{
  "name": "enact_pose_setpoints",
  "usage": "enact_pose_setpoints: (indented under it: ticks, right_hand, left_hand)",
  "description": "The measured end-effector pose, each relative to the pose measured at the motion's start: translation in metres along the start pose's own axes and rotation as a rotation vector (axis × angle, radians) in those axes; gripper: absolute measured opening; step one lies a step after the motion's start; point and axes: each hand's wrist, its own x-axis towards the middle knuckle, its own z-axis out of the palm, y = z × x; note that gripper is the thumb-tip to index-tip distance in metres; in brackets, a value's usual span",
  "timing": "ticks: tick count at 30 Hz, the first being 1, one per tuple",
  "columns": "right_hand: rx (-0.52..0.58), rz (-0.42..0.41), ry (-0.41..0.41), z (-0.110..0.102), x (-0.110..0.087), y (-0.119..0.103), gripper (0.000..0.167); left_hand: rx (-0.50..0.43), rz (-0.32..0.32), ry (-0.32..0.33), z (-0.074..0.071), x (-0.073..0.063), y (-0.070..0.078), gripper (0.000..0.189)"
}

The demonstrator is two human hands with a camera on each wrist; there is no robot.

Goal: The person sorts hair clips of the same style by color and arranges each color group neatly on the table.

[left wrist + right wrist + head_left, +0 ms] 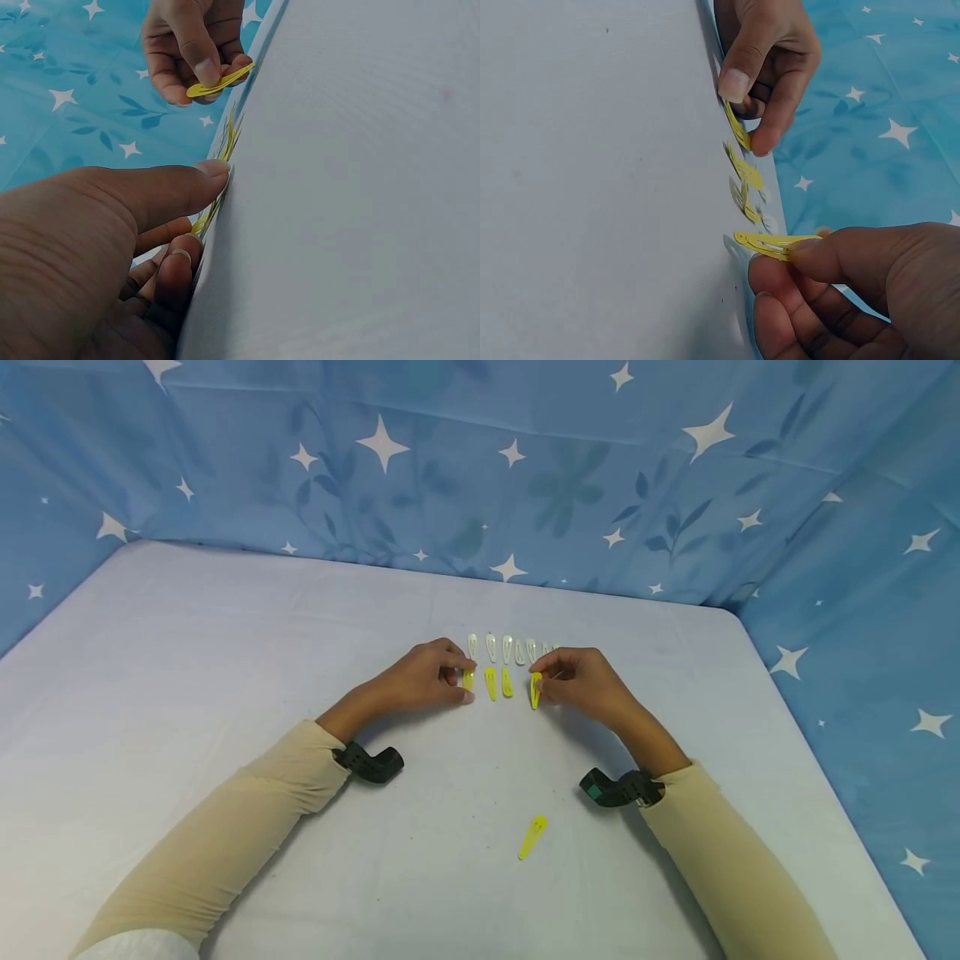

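With thumb and forefinger, my left hand holds a yellow snap hair clip by its two ends, at the left of a short yellow row. My right hand pinches another yellow hair clip between thumb and fingers, lifted off the cloth in the right wrist view. Between the hands lie two more yellow clips. Behind them runs a row of several white clips, its right end partly covered by the right hand. One yellow clip lies alone nearer the front.
A white cloth covers the table. Blue curtains with white stars hang along the back and sides. Each wrist wears a black camera strap, the left strap and the right strap, just above the cloth.
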Motion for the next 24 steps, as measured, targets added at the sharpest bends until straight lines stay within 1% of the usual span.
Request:
enact_pose_setpoints:
  ticks: [12, 19, 24]
  right_hand:
    - [0.023, 0.014, 0.009, 0.009, 0.013, -0.002, 0.016]
    - [-0.02, 0.093, 0.012, 0.012, 0.016, -0.004, 0.018]
    - [-0.045, 0.113, 0.004, 0.013, 0.02, -0.005, 0.018]
  left_hand:
    - [-0.005, -0.005, -0.001, 0.002, 0.001, -0.001, 0.046]
    - [0.003, -0.008, -0.002, 0.0, 0.0, 0.001, 0.046]
    - [0.0, 0.0, -0.002, 0.0, 0.0, 0.002, 0.046]
